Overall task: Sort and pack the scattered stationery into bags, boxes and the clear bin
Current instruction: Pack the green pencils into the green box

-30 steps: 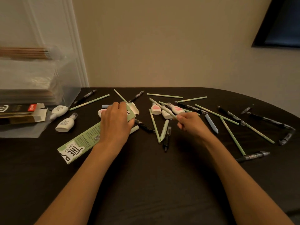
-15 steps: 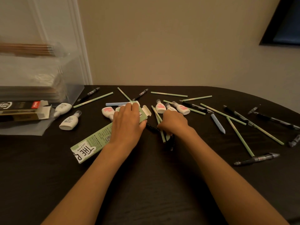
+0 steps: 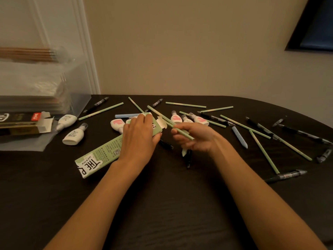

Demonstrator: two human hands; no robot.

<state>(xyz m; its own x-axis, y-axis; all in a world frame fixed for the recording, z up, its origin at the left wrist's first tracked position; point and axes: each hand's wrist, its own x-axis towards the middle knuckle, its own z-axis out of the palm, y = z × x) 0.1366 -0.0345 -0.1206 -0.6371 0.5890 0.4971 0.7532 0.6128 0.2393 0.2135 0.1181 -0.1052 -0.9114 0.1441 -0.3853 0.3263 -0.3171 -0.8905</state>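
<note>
STATIONERY SORT, MID-PACK: A person's left hand (image 3: 139, 139) grips the long green box (image 3: 100, 156) lying flat on the dark table (image 3: 162, 204). The fingers are curled over its top near the open end and the thumb is against its side. The right hand (image 3: 194, 137) pinches a green pencil (image 3: 162, 116) between thumb and curled fingers. The pencil's far end is raised above the box's open flap and is not yet inside.

The likely trouble is at that mouth. The pencil crosses the box at an angle, so its end could catch the flap or ride over the top. The right hand could also sweep the pale stick and black pen lying just beneath it. Held near one end only, the box might swivel.

What the green box holds cannot be seen. At left, the clear bin (image 3: 79, 98) contains a stack of flat packets, with a bag of brown pencils (image 3: 27, 53) resting on top. Beside it a black-and-gold box (image 3: 21, 123) lies with its flaps open, contents unclear. Loose green pencils (image 3: 264, 150), black pens (image 3: 286, 175) and white bottles (image 3: 73, 136) lie scattered across the table.
</note>
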